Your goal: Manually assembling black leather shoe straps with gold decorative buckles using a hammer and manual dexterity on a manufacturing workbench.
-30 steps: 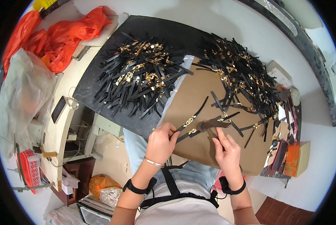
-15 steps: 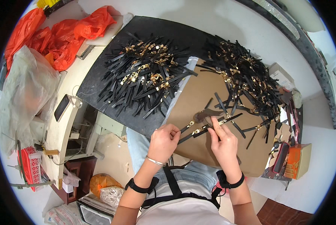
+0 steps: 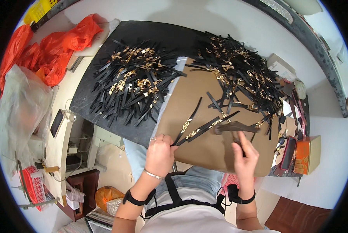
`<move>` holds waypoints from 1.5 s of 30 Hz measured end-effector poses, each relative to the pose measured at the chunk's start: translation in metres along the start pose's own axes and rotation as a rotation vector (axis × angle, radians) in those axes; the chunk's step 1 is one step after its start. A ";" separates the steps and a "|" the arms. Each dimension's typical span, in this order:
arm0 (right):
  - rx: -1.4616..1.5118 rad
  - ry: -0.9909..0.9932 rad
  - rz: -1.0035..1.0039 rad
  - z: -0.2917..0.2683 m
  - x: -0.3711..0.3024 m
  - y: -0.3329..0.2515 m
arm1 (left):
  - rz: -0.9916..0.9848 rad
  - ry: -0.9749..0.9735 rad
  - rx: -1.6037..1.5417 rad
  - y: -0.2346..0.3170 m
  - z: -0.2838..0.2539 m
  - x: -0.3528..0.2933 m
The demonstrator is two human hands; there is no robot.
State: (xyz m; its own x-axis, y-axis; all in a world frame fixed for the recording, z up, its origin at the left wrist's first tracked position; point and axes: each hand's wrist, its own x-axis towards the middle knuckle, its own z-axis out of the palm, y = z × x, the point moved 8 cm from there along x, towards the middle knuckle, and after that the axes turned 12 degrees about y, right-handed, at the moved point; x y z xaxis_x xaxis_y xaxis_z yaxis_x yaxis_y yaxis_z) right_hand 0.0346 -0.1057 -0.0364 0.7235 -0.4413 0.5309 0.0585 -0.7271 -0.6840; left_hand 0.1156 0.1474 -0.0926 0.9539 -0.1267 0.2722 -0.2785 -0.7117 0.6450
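Note:
My left hand [image 3: 160, 153] is closed on the near ends of two narrow black straps with gold hardware. One strap [image 3: 195, 110] slants up and away; the other strap [image 3: 202, 129] runs right across the brown board. My right hand [image 3: 245, 156] grips a hammer [image 3: 240, 127] by its handle, its dark head raised just right of the straps' gold fittings. Part of the handle is hidden by my fingers. Loose straps lie just beyond the hammer.
The brown board [image 3: 174, 112] rests on a black table [image 3: 89, 87]. A strap pile [image 3: 137, 83] covers the left, another pile [image 3: 240, 73] the back right. Scraps, a dark red case [image 3: 288, 153] and an orange tin [image 3: 308, 155] sit right. A phone [image 3: 56, 123] lies on the left bench.
The hammer has moved off the straps toward the right, its head turned more sideways. My left hand has shifted slightly left and down, still on the strap ends. The whole view has shifted slightly.

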 end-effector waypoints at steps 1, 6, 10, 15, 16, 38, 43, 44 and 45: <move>-0.017 0.024 0.146 -0.014 -0.007 0.026 | 0.021 -0.050 0.051 0.000 0.005 0.004; 0.079 0.117 0.575 -0.062 -0.040 0.098 | 0.312 -0.170 0.254 0.028 -0.005 0.079; 0.125 0.194 0.667 -0.080 -0.063 0.128 | 0.258 -0.146 0.208 0.019 -0.051 0.179; 0.253 0.240 0.774 -0.075 -0.069 0.130 | 0.167 0.147 0.494 -0.062 -0.103 0.229; 0.252 0.262 0.786 -0.077 -0.072 0.132 | 0.320 0.302 0.628 -0.044 -0.101 0.219; 0.175 0.136 0.731 -0.085 -0.064 0.121 | 0.172 -0.318 0.011 0.052 0.097 0.084; 0.016 -0.012 0.354 -0.070 -0.023 0.056 | -0.151 -0.328 -0.004 0.022 0.062 0.053; 0.002 -0.098 0.205 -0.059 -0.016 0.035 | -0.163 -0.330 -0.010 0.020 0.060 0.043; -0.019 -0.106 0.147 -0.048 -0.009 0.025 | -0.170 -0.285 -0.044 0.019 0.056 0.040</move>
State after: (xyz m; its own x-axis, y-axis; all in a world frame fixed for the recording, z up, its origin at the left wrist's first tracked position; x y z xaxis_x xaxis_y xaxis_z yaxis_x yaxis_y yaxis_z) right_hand -0.0035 -0.1451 -0.0349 0.7919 -0.4859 0.3698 -0.0652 -0.6694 -0.7400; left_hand 0.1548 0.0902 -0.1094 0.9783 -0.2015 -0.0490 -0.1112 -0.7092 0.6962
